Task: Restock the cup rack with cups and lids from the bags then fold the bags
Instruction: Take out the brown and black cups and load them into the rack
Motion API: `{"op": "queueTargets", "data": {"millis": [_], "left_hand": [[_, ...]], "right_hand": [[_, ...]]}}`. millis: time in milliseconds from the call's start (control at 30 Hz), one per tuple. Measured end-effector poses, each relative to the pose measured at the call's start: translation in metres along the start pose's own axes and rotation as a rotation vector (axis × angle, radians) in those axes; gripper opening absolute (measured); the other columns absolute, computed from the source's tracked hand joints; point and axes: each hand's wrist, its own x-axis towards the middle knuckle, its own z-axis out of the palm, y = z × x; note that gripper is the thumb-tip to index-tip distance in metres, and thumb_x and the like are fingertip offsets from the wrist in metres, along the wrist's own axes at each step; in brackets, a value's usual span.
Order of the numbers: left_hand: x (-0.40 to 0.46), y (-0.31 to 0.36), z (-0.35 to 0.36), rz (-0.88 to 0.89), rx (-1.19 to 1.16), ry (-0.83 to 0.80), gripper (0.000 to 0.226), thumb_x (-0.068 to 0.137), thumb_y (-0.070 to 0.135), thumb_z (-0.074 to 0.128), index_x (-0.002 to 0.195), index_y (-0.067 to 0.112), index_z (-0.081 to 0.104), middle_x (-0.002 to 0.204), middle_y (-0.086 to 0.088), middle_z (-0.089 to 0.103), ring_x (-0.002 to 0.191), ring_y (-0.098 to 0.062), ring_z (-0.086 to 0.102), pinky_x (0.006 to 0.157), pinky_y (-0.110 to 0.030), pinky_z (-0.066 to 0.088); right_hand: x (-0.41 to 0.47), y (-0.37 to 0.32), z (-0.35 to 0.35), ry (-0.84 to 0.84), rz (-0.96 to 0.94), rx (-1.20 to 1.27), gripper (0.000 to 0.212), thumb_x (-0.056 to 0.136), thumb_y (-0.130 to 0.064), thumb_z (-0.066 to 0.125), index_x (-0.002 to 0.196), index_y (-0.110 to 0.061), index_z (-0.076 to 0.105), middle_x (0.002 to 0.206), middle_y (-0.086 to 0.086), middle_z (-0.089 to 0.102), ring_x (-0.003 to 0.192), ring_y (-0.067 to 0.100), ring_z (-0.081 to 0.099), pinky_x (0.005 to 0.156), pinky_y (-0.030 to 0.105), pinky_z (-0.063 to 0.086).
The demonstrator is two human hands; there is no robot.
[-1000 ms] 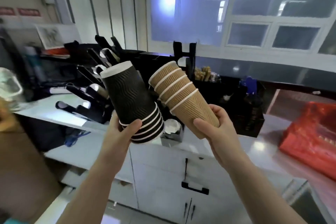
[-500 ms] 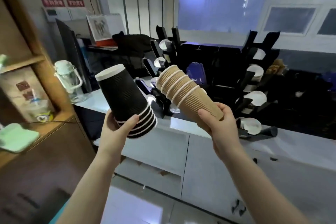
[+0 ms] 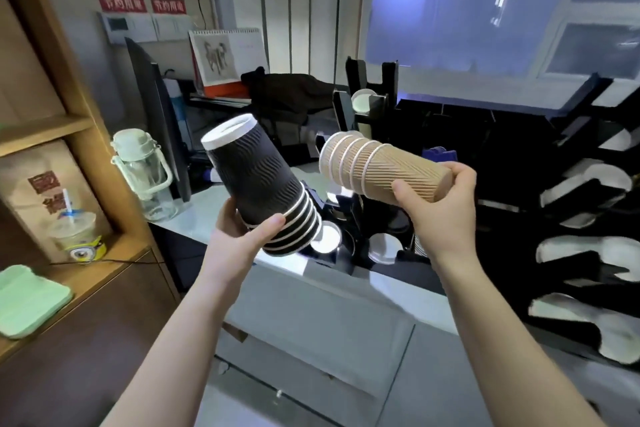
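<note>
1. Fingers of both hands are curled round cup stacks: the left hand [image 3: 242, 239] grips the black cup stack [image 3: 266, 184] near its lower rims, thumb across the front, and the right hand [image 3: 440, 208] grips the brown cup stack [image 3: 377, 170] at its closed base end, thumb on the ribbed side. Neither hand has a spare finger free.

2. Cup rack [image 3: 485, 156], the largest thing, spreads over the table [image 3: 214, 204] from about 12 o'clock to 3 o'clock of the hands. Its slanted black channels show white cup rims at the mouths, and a near low section with round white openings sits just behind and below the black stack.

3. Black cup stack: its long axis runs from about 5 o'clock up to 11 o'clock, with the single top end tipped toward 11 o'clock and the layered white rims low, near the left thumb.

4. Brown cup stack: it lies nearly level, long axis from 3 o'clock to 9 o'clock, rims pointing toward 9 o'clock and the base in the right palm. It is apart from the black stack.

5. Judgement: the right hand is nearer the rack's channels, so the brown stack looks likelier to go in first, though which slot is meant cannot be told.

6. Bags are not in view.
</note>
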Motion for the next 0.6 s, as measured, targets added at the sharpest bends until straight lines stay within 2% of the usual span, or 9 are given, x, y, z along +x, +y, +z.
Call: {"op": "queueTargets", "data": {"millis": [100, 167, 300, 367, 467, 533, 600], "left_hand": [[0.026, -0.007, -0.005, -0.015, 0.002, -0.040, 0.075, 0.058, 0.027, 0.084, 0.126, 0.018, 0.053, 0.117, 0.004, 0.068, 0.110, -0.014, 0.063, 0.089, -0.029, 0.050], [0.038, -0.015, -0.008, -0.031, 0.015, -0.082, 0.069, 0.057, 0.024, 0.084, 0.120, 0.020, 0.055, 0.113, 0.004, 0.070, 0.107, -0.014, 0.065, 0.083, -0.025, 0.053], [0.057, -0.029, -0.012, -0.042, 0.069, -0.172, 0.059, 0.062, 0.014, 0.079, 0.115, 0.022, 0.055, 0.108, 0.007, 0.071, 0.104, -0.013, 0.066, 0.079, -0.020, 0.053], [0.066, -0.033, -0.014, -0.063, 0.087, -0.218, 0.061, 0.061, 0.014, 0.079, 0.116, 0.025, 0.053, 0.107, 0.010, 0.070, 0.102, -0.010, 0.066, 0.080, -0.021, 0.054], [0.078, -0.039, -0.017, -0.092, 0.081, -0.280, 0.065, 0.060, 0.015, 0.081, 0.117, 0.024, 0.052, 0.109, 0.010, 0.070, 0.104, -0.009, 0.065, 0.081, -0.022, 0.053], [0.084, -0.044, -0.019, -0.119, 0.064, -0.304, 0.069, 0.054, 0.023, 0.084, 0.116, 0.025, 0.053, 0.110, 0.010, 0.070, 0.105, -0.011, 0.065, 0.083, -0.025, 0.054], [0.089, -0.047, -0.022, -0.145, 0.049, -0.328, 0.071, 0.052, 0.027, 0.083, 0.116, 0.023, 0.053, 0.112, 0.007, 0.069, 0.108, -0.014, 0.064, 0.089, -0.031, 0.053]], "right_hand": [[0.021, -0.001, 0.018, -0.006, -0.086, -0.098, 0.063, 0.062, -0.048, 0.075, 0.109, -0.033, 0.036, 0.103, -0.027, 0.046, 0.092, -0.001, 0.053, 0.075, 0.019, 0.042], [0.030, -0.004, 0.026, -0.020, -0.125, -0.165, 0.062, 0.065, -0.045, 0.078, 0.108, -0.036, 0.034, 0.100, -0.029, 0.044, 0.087, 0.002, 0.050, 0.073, 0.019, 0.037], [0.038, -0.011, 0.044, -0.076, -0.229, -0.291, 0.064, 0.065, -0.039, 0.080, 0.115, -0.034, 0.040, 0.110, -0.015, 0.052, 0.106, 0.013, 0.049, 0.086, 0.025, 0.037], [0.041, -0.013, 0.055, -0.112, -0.290, -0.374, 0.069, 0.065, -0.038, 0.080, 0.124, -0.029, 0.045, 0.117, -0.010, 0.053, 0.111, 0.018, 0.048, 0.089, 0.023, 0.032], [0.043, -0.012, 0.068, -0.152, -0.352, -0.486, 0.078, 0.065, -0.036, 0.080, 0.134, -0.025, 0.046, 0.120, -0.004, 0.055, 0.110, 0.021, 0.045, 0.086, 0.017, 0.024], [0.043, -0.009, 0.076, -0.163, -0.363, -0.514, 0.082, 0.065, -0.033, 0.082, 0.137, -0.023, 0.044, 0.116, -0.009, 0.053, 0.104, 0.019, 0.042, 0.083, 0.016, 0.024], [0.042, -0.008, 0.085, -0.175, -0.353, -0.488, 0.081, 0.065, -0.027, 0.084, 0.134, -0.028, 0.041, 0.107, -0.027, 0.045, 0.099, 0.012, 0.035, 0.077, 0.019, 0.025]]}}
